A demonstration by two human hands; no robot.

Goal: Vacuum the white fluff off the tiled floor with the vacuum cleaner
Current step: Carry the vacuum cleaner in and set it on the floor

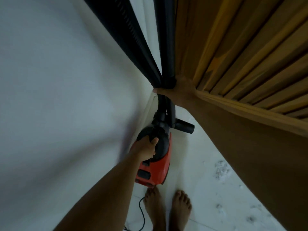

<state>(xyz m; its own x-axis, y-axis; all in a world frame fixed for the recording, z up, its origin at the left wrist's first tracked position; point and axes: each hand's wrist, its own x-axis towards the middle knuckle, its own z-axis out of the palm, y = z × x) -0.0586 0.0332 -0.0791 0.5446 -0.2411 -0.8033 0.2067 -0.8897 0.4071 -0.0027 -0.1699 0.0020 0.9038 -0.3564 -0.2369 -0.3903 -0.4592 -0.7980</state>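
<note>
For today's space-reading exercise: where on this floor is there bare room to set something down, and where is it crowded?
Bare tiled floor lies between the vacuum cleaner and the right forearm, ahead of the feet. Crowded: white fluff right of the feet, the cord left of them, hoses bunched by the wall.

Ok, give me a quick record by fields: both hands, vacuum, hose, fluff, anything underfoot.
left hand: grips the black top of the orange and black vacuum cleaner
right hand: grips the black ribbed hose and a smooth black tube together
white fluff: scattered on the white tiled floor, right of the feet, not yet picked up
bare feet: just behind the vacuum cleaner
dark cord: on the floor by the left foot
</note>
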